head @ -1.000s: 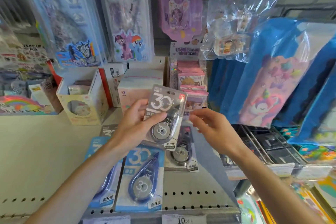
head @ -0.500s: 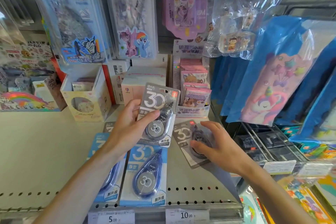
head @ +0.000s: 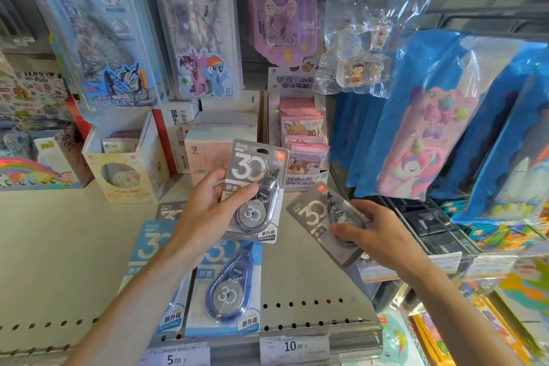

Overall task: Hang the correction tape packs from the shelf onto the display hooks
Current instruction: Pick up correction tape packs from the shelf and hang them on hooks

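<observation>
My left hand [head: 208, 211] grips a grey correction tape pack [head: 257, 190] marked "30", holding it upright above the shelf [head: 59, 246]. My right hand [head: 374, 232] holds a second grey correction tape pack [head: 315, 214], tilted and lifted off the shelf at its right side. Two blue correction tape packs lie flat on the shelf under my left arm: one [head: 228, 288] in full view, the other [head: 151, 246] partly hidden by my forearm. Another dark pack [head: 172, 209] peeks out behind my left wrist. No bare display hook is visible.
Hanging packs crowd the wall above: ruler sets [head: 118, 38], a pony set [head: 205, 33], a purple correction tape card [head: 282, 9]. Boxes [head: 124, 157] and pink card packs [head: 303, 140] stand at the shelf's back. Blue unicorn bags [head: 430, 128] hang at right. Price tags [head: 294, 346] line the front edge.
My right hand reached down to the second grey pack on the shelf, took hold of it and has lifted it to the right. My left hand keeps its pack almost still.
</observation>
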A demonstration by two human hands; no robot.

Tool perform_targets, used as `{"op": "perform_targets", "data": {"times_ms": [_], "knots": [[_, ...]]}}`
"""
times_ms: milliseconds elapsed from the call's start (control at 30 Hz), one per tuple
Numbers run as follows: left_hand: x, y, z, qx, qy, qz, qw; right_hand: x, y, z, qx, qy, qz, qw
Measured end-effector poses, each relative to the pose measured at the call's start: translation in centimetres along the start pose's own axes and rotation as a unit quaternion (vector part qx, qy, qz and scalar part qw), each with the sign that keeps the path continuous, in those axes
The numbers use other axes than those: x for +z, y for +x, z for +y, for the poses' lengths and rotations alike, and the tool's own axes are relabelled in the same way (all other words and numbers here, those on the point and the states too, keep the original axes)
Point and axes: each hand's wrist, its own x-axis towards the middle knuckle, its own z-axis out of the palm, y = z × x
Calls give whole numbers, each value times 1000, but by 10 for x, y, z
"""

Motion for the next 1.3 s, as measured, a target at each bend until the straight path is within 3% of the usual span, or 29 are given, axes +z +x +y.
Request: {"op": "perform_targets", "data": {"times_ms": [167, 400, 567, 767, 1000, 1300], "knots": [[3, -3, 5, 6, -17, 17, 1000, -8, -4, -2, -25, 96, 26, 995], [3, -13, 25, 52, -26, 74, 996, -6, -17, -22, -96, 268, -2, 959], [3, -41, 44, 102, -29, 130, 986, 9, -22, -34, -144, 326, -38, 933], [-16, -83, 53, 106, -28, 184, 977, 42, -33, -46, -168, 355, -70, 917], [-87, -129, 50, 109, -57, 225, 967, 101, -68, -84, -182, 351, -71, 916], [-253, -196, 62, 128, -42, 231, 963, 232, -146, -161, -170, 382, -40, 908]]}}
